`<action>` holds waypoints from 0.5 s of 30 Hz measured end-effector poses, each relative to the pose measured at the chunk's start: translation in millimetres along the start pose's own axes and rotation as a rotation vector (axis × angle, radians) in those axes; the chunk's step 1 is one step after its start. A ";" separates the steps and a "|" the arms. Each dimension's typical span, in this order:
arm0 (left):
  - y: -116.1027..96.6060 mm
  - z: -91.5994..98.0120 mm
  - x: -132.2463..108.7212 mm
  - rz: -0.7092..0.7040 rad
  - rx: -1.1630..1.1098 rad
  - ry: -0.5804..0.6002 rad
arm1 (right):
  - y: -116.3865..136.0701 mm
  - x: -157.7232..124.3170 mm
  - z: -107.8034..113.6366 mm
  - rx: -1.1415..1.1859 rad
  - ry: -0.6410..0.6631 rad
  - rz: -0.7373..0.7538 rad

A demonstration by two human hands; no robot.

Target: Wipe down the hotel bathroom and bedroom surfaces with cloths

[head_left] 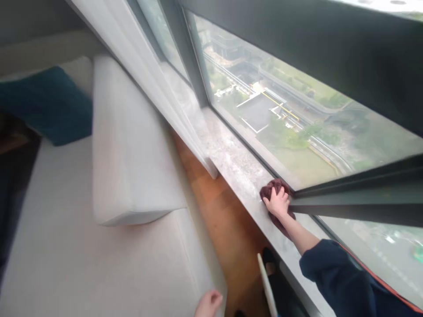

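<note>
Right hand [278,203] lies on top of dark maroon cloth [276,183], fingers spread apart across it, not clamped. Cloth is bunched on marble-look sill [236,165], by the window's inner corner, next to the grey mullion [357,204]. Left hand [207,304] is at bottom edge, in front of pale sofa [139,264]; fingers look curled, can't tell if fully closed. White curtain [161,88] hangs between sofa and sill.

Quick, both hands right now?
Left hand: fingers curled, cut off by the frame; whether closed cannot be told.
Right hand: open, fingers spread over the maroon cloth.
</note>
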State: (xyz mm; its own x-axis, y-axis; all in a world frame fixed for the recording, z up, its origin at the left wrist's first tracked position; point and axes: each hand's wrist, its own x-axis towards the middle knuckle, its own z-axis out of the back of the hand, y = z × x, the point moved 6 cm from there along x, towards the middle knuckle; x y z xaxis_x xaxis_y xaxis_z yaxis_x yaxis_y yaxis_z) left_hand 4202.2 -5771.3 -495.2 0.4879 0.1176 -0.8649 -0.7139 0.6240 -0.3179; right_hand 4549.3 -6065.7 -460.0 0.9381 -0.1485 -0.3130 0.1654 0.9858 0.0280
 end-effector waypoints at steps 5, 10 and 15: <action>-158.5 245.7 32.8 -0.295 -0.421 -0.716 | 24.8 -2.5 -11.9 -0.079 0.086 0.036; -316.3 465.8 17.2 -0.590 -0.358 -1.385 | 106.8 50.3 3.3 -0.133 0.154 0.210; -379.7 630.8 46.6 -0.663 -0.356 -1.547 | 255.5 154.8 31.6 -0.114 0.198 0.295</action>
State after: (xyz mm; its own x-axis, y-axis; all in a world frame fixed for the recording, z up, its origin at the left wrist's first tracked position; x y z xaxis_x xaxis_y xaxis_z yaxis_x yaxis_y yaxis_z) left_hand 4812.8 -5515.4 -169.9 0.5638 0.6412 0.5205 -0.1691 0.7065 -0.6872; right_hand 4746.4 -5839.2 -471.3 0.8612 0.1501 -0.4856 -0.1484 0.9880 0.0422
